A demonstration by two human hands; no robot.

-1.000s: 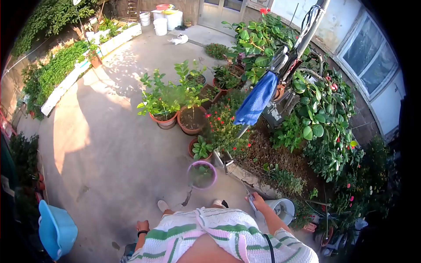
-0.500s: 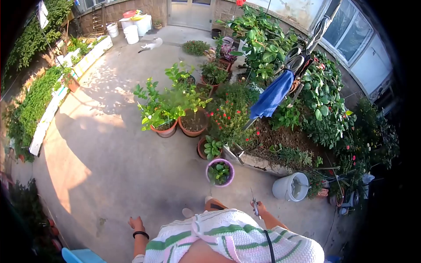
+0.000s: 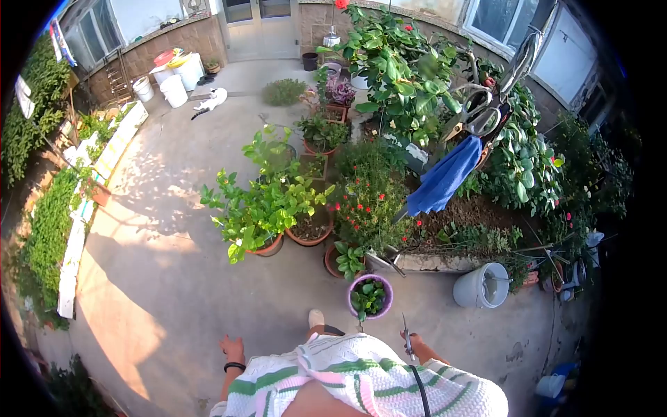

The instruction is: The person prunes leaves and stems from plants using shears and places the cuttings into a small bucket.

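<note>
At the lower left, my left hand (image 3: 233, 349) hangs open over the concrete with nothing in it, a dark band round its wrist. My right hand (image 3: 415, 342) is closed round a slim metal tool that looks like a pair of scissors (image 3: 404, 322); its pointed tip faces forward. Just ahead of my right hand stands a purple-rimmed pot (image 3: 390, 297) with a leafy plant (image 3: 365, 299). One light shoe (image 3: 316, 318) shows in front of my striped knit top (image 3: 361, 368).
Terracotta pots (image 3: 310, 238) with leafy plants stand ahead, beside a raised bed (image 3: 436, 263). A white bucket (image 3: 479, 286) is at the right. A blue cloth (image 3: 445, 177) and scissors hang from a pole. A cat (image 3: 212, 100) lies near the doorway (image 3: 261, 35).
The view has shifted forward, with the purple-rimmed pot now closer to me and one shoe showing ahead. My right hand still holds the tool; my left stays empty.
</note>
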